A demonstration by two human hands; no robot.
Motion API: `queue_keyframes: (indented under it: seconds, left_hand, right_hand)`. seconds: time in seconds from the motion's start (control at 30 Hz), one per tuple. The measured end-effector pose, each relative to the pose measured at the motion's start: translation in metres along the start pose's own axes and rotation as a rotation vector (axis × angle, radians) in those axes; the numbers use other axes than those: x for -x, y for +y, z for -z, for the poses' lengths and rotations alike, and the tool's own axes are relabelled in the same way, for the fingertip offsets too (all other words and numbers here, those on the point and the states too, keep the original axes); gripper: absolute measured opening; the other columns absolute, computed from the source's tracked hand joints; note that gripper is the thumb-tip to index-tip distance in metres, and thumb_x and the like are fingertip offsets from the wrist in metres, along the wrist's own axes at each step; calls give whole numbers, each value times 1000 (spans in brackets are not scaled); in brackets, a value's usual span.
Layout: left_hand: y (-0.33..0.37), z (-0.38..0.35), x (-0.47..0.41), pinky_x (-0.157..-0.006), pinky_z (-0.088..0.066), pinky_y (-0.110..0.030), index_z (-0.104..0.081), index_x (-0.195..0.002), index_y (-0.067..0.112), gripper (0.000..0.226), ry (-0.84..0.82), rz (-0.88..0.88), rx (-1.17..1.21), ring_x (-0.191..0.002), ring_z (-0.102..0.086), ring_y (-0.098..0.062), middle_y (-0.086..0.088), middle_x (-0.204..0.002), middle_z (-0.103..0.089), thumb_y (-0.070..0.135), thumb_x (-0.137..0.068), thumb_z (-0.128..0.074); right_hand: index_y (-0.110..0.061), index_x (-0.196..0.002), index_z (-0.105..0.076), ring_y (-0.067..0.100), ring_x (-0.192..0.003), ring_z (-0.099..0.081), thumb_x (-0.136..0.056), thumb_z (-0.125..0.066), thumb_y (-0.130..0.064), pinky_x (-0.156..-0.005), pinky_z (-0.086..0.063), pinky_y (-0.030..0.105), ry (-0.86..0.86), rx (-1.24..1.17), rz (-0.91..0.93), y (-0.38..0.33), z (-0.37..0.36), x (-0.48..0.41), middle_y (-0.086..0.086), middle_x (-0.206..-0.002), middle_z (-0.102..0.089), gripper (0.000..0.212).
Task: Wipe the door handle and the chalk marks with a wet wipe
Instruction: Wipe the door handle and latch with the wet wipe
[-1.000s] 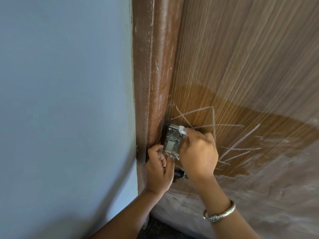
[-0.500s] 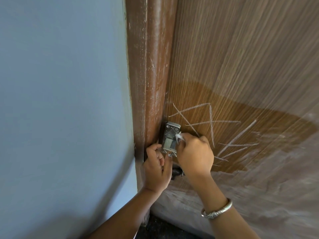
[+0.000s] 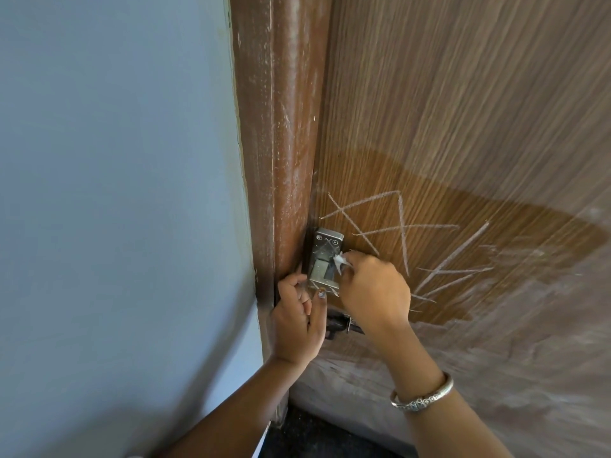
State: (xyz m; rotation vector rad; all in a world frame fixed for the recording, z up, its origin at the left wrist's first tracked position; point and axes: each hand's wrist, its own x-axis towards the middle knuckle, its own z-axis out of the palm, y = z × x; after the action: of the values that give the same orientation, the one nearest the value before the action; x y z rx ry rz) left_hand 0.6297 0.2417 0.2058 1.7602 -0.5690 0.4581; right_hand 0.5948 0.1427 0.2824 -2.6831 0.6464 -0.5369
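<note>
A brown wood-grain door point(image 3: 463, 110) meets a pale blue wall point(image 3: 115, 193). Nearest, the left hand point(image 3: 296, 320) curls against the door edge. The right hand point(image 3: 373, 289) pinches a small white wet wipe point(image 3: 339, 260) onto the silver metal door handle plate point(image 3: 325, 257); beyond, white chalk marks point(image 3: 401, 229) cross the door.
</note>
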Motion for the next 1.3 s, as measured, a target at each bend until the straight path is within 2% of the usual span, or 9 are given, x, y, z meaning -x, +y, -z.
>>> queue_keyframes:
  seconds: [0.13, 0.37, 0.47, 0.53, 0.6, 0.73, 0.93, 1.17, 1.3]
  left_hand:
    - [0, 1, 0, -44, -43, -30, -50, -96, 0, 23, -7, -7, 3, -46, -43, -12, 8, -55, -39, 19, -83, -54]
    - [0, 1, 1, -39, -38, -30, -50, -96, 1, 17, 0, -31, 19, -45, -40, -8, 8, -55, -39, 10, -84, -56]
    - [-2, 2, 1, -38, -39, -26, -51, -98, 1, 24, -5, -59, -3, -46, -40, -3, 8, -56, -42, 21, -86, -51]
    - [-4, 2, 2, -40, -38, -20, -51, -100, 2, 27, -13, -56, -24, -49, -41, 0, 9, -58, -44, 24, -86, -50]
    - [-5, 2, 2, -40, -39, -23, -50, -101, 3, 29, -20, -46, -43, -48, -43, -3, 8, -58, -44, 28, -87, -48]
    - [-8, 3, 4, -38, -40, -29, -49, -102, 4, 31, -28, -45, -54, -47, -44, -9, 5, -56, -45, 31, -88, -47]
    - [-13, 7, 7, -35, -42, -33, -49, -103, 7, 24, -30, -72, -67, -45, -50, -13, -2, -55, -53, 26, -88, -49]
    - [-15, 7, 7, -39, -43, -28, -50, -104, 4, 30, -54, -40, -76, -49, -48, -6, 6, -59, -49, 30, -88, -47]
    - [-16, 7, 8, -41, -45, -29, -50, -105, 3, 33, -66, -26, -79, -50, -50, -6, 6, -60, -52, 32, -87, -46]
  right_hand:
    - [-20, -107, -59, 19, -47, -52, -89, -52, -17, -41, -33, 22, 157, -66, 40, 4, 3, 5, -1, -61, -61, 19]
    - [-17, -98, -58, 2, -42, -42, -88, -58, 2, -39, -34, 13, 447, -448, 100, 50, -6, 26, -5, -56, -52, 21]
    - [-27, -92, -65, 2, -57, -54, -87, -60, 3, -49, -44, 10, 345, -996, -177, 64, -22, 36, -5, -68, -64, 31]
    - [-22, -92, -68, 9, -73, -64, -84, -60, 4, -61, -53, 17, 235, -1536, -454, 67, -33, 41, -2, -86, -71, 29]
    - [-15, -93, -68, 17, -76, -67, -82, -59, 4, -62, -57, 25, 122, -1817, -650, 68, -48, 48, 8, -92, -71, 24]
    - [-15, -89, -70, 22, -84, -70, -76, -65, -2, -64, -56, 25, 77, -1665, -562, 43, -69, 53, 11, -92, -73, 19]
    - [-7, -95, -74, 21, -83, -69, -72, -61, 12, -68, -56, 25, 76, -1928, -428, 14, -76, 27, 12, -90, -73, 32]
    - [-8, -100, -68, 18, -52, -52, -89, -48, 11, -45, -45, 26, 190, -1549, -340, 12, -94, 22, 7, -64, -62, 29]
    - [2, -109, -60, 9, -69, -64, -85, -38, 21, -57, -52, 21, 171, -1503, -242, 9, -100, 21, 1, -79, -69, 39]
